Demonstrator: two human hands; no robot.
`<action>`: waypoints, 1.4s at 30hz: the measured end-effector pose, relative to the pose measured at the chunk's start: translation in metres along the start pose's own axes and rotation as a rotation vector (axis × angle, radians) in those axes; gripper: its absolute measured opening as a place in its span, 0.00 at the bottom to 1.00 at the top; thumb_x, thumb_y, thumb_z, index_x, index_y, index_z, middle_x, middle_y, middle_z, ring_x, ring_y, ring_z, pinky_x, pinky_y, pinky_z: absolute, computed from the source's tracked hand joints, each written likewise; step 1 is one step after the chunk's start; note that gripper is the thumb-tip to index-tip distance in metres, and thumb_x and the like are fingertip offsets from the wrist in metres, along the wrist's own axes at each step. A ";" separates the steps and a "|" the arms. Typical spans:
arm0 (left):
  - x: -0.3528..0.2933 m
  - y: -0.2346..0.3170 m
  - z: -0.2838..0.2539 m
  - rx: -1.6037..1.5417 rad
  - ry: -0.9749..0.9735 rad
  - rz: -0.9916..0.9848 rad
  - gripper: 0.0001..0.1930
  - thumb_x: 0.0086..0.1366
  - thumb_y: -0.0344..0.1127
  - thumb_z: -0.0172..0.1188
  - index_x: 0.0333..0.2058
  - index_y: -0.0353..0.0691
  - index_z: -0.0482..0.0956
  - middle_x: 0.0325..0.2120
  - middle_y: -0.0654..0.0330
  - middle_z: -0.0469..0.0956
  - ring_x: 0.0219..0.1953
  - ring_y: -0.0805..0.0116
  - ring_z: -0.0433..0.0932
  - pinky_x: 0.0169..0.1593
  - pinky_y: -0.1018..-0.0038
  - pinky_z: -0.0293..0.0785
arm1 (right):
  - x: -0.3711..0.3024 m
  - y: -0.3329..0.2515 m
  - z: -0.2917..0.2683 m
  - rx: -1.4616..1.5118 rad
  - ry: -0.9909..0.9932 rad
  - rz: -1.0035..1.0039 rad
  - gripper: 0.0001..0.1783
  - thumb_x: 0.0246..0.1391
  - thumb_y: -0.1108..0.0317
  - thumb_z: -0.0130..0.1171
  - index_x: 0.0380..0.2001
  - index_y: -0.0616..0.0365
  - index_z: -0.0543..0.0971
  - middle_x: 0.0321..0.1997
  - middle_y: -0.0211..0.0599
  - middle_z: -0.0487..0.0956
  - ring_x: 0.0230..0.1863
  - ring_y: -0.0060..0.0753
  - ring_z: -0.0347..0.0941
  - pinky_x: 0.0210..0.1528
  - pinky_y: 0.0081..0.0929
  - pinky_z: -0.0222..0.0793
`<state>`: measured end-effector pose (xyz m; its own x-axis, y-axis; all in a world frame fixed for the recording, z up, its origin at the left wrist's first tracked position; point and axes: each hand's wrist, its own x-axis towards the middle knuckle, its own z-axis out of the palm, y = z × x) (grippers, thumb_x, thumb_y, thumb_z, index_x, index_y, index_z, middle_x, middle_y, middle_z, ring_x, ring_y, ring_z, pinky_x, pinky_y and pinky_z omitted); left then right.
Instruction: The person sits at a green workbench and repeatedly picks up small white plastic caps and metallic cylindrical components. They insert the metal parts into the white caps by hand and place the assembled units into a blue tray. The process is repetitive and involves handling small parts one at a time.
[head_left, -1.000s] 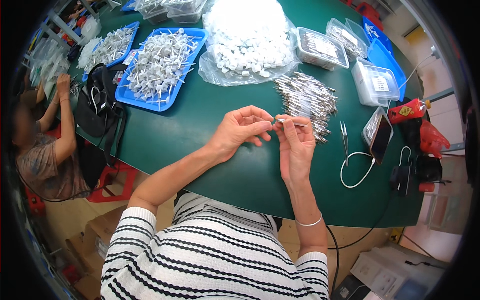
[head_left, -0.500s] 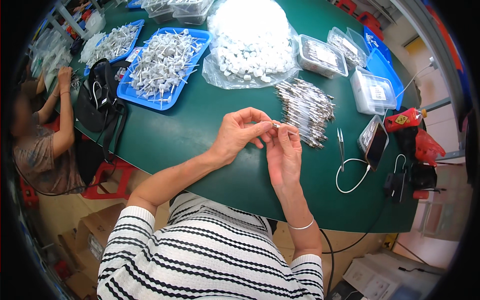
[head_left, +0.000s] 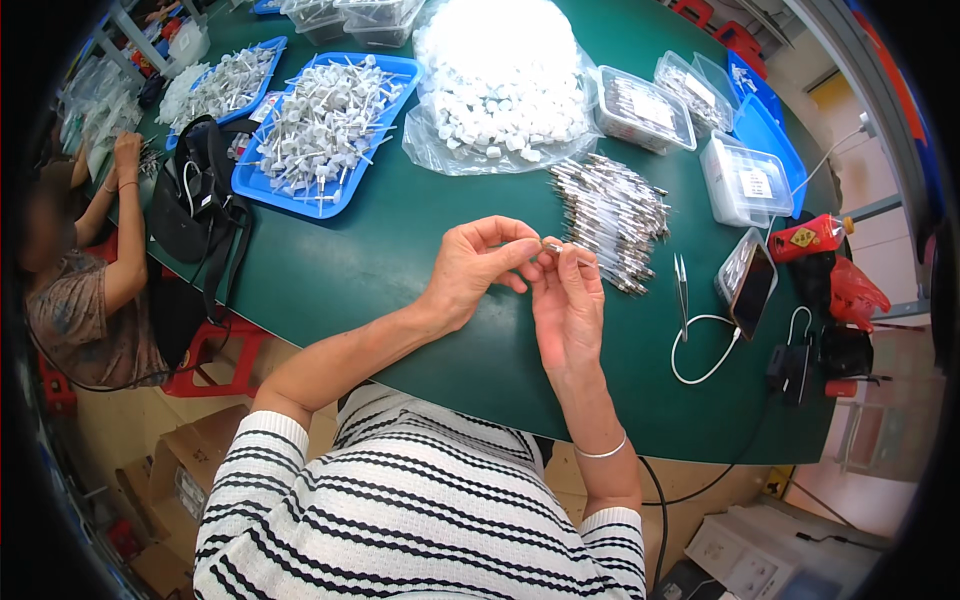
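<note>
My left hand (head_left: 478, 268) and my right hand (head_left: 566, 305) meet over the table in front of me. Between their fingertips is a slim metal-ended rod (head_left: 555, 247), its far end largely covered by my fingers. The right thumb and fingers pinch its body, while the left thumb and forefinger close on its left tip. Just beyond my right hand lies a stack of similar slim rods (head_left: 612, 222) with metal ends and clear middles. A pair of tweezers (head_left: 682, 290) rests to the right of that hand.
On the green table (head_left: 400, 240) are a bag of white caps (head_left: 490, 135), a blue tray (head_left: 345, 195) of white-headed pieces, a lidded clear box (head_left: 745, 185), a phone (head_left: 753, 295) with a white cable, and a black bag (head_left: 195, 215). Another person (head_left: 90, 310) sits at the left.
My left fingertips have shifted slightly at the rod's tip. Both hands keep nearly the same place, and the things on the table have not moved.
</note>
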<state>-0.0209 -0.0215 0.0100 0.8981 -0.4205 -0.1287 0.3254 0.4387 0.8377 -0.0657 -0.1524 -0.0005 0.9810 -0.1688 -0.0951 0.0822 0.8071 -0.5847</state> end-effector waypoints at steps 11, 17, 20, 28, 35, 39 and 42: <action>0.004 0.008 -0.011 -0.072 0.023 -0.108 0.10 0.63 0.32 0.57 0.42 0.34 0.77 0.36 0.56 0.80 0.31 0.74 0.80 0.31 0.82 0.79 | 0.001 -0.009 -0.001 -0.147 0.017 -0.115 0.06 0.56 0.69 0.59 0.35 0.57 0.74 0.38 0.38 0.79 0.37 0.23 0.73 0.47 0.24 0.68; 0.005 0.015 -0.017 -0.042 -0.122 -0.219 0.16 0.65 0.35 0.55 0.49 0.34 0.74 0.37 0.56 0.80 0.35 0.74 0.80 0.34 0.83 0.77 | 0.004 -0.018 0.005 -0.514 -0.002 -0.386 0.06 0.55 0.73 0.59 0.34 0.60 0.73 0.37 0.40 0.80 0.36 0.20 0.73 0.42 0.19 0.69; 0.005 0.015 -0.018 -0.068 -0.147 -0.290 0.15 0.66 0.35 0.55 0.49 0.35 0.75 0.37 0.57 0.80 0.35 0.75 0.80 0.34 0.83 0.77 | 0.003 -0.020 0.007 -0.633 -0.030 -0.431 0.06 0.55 0.75 0.59 0.34 0.62 0.73 0.36 0.39 0.80 0.37 0.19 0.73 0.41 0.18 0.69; 0.005 0.015 -0.017 -0.047 -0.163 -0.293 0.16 0.66 0.36 0.55 0.49 0.36 0.75 0.36 0.57 0.80 0.35 0.75 0.79 0.34 0.84 0.76 | 0.000 -0.019 0.005 -0.733 -0.075 -0.462 0.06 0.54 0.77 0.59 0.34 0.63 0.72 0.37 0.37 0.79 0.37 0.21 0.74 0.43 0.20 0.69; 0.005 0.013 -0.019 -0.038 -0.159 -0.290 0.16 0.66 0.36 0.55 0.49 0.36 0.75 0.35 0.58 0.79 0.34 0.75 0.79 0.34 0.84 0.77 | -0.001 -0.018 0.005 -0.775 -0.086 -0.458 0.06 0.54 0.77 0.60 0.34 0.63 0.73 0.36 0.36 0.79 0.38 0.22 0.74 0.45 0.21 0.70; 0.005 0.014 -0.018 -0.036 -0.155 -0.293 0.16 0.65 0.36 0.56 0.49 0.36 0.75 0.35 0.58 0.79 0.34 0.75 0.79 0.34 0.83 0.77 | -0.001 -0.019 0.005 -0.794 -0.090 -0.457 0.06 0.53 0.77 0.60 0.34 0.63 0.74 0.36 0.36 0.79 0.38 0.23 0.74 0.45 0.22 0.70; 0.005 0.014 -0.018 -0.036 -0.158 -0.289 0.16 0.65 0.37 0.56 0.49 0.36 0.75 0.35 0.58 0.79 0.34 0.75 0.79 0.34 0.83 0.77 | -0.001 -0.018 0.005 -0.800 -0.086 -0.464 0.06 0.53 0.77 0.60 0.34 0.63 0.74 0.36 0.36 0.79 0.38 0.23 0.74 0.45 0.21 0.70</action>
<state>-0.0068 -0.0032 0.0112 0.7110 -0.6484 -0.2721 0.5731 0.3101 0.7585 -0.0675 -0.1642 0.0143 0.8927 -0.3084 0.3285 0.3553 0.0333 -0.9342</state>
